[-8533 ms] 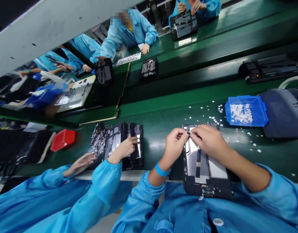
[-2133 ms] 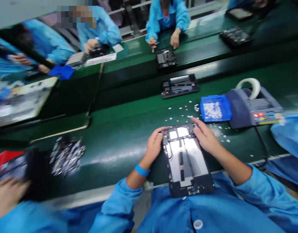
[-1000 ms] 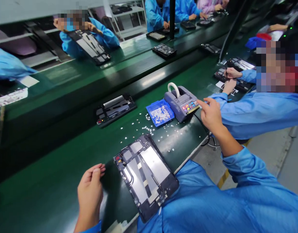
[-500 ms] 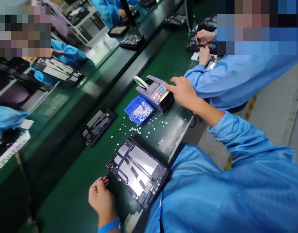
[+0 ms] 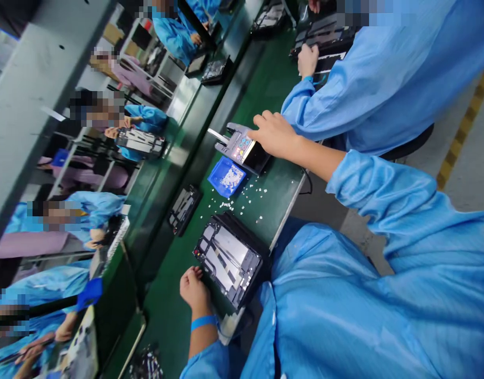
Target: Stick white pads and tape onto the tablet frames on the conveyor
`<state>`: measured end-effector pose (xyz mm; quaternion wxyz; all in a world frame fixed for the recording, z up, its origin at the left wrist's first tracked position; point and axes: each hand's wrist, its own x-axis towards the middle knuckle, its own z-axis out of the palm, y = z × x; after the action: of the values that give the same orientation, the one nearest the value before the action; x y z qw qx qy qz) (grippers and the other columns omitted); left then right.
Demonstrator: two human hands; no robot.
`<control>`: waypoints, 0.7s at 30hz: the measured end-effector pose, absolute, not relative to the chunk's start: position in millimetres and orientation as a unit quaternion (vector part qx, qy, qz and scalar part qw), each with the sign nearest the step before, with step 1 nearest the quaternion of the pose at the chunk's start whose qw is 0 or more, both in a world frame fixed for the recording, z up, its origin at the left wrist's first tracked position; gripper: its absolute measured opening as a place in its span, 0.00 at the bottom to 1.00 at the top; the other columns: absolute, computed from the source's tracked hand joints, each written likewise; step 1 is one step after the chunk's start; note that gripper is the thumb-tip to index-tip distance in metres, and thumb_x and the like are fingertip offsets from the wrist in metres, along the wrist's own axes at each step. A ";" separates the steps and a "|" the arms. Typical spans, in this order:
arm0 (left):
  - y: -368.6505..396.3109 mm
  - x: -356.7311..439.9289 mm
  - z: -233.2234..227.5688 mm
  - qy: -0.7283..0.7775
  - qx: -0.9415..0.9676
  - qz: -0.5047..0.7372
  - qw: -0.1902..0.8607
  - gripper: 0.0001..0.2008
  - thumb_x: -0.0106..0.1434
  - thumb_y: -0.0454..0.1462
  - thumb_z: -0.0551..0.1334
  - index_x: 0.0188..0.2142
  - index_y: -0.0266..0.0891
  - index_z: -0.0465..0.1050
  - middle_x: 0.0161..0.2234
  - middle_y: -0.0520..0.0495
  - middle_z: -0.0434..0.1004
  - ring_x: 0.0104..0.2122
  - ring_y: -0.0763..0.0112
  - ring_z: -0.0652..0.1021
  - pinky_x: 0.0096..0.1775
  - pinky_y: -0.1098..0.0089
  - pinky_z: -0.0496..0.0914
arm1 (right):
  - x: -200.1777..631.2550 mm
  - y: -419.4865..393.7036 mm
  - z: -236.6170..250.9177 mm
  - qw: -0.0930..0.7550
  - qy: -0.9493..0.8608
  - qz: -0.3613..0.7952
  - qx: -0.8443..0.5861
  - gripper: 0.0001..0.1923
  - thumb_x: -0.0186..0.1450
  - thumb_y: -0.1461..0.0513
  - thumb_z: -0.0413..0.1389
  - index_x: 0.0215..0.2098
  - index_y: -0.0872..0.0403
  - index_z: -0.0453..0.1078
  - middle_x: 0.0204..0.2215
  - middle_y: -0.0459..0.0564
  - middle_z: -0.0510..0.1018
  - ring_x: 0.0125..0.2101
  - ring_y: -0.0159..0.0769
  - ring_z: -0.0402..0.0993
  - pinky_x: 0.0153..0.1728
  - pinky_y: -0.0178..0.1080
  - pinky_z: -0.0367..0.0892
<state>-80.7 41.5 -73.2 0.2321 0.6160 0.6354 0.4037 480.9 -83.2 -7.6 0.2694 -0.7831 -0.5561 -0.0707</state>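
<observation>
Grey dispenser (image 5: 242, 150) is lying under the right hand (image 5: 275, 136), fingers curled on it, while the left hand (image 5: 194, 288) is resting loosely closed beside the tablet (image 5: 228, 258).

Bright, even overhead light washes the tilted, wide-angle view, glare streaking the green bench (image 5: 261, 205) toward 11 o'clock, edges bending and smearing at 8 o'clock, centre fairly sharp, shadows soft.
</observation>
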 end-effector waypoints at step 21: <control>40.4 -78.2 -75.0 0.633 0.619 0.410 0.222 0.16 0.56 0.48 0.62 0.36 0.38 0.72 0.32 0.50 0.75 0.30 0.70 0.76 0.35 0.66 0.73 | 488.4 -89.7 -15.0 0.506 -0.430 0.060 -0.745 0.13 0.67 0.69 0.54 0.41 0.54 0.79 0.45 0.53 0.82 0.49 0.47 0.74 0.54 0.48 0.67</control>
<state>-78.2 40.4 -75.0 0.2217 0.6188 0.6326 0.4096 488.4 -89.7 -15.0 0.5062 -0.7452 -0.4299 0.0603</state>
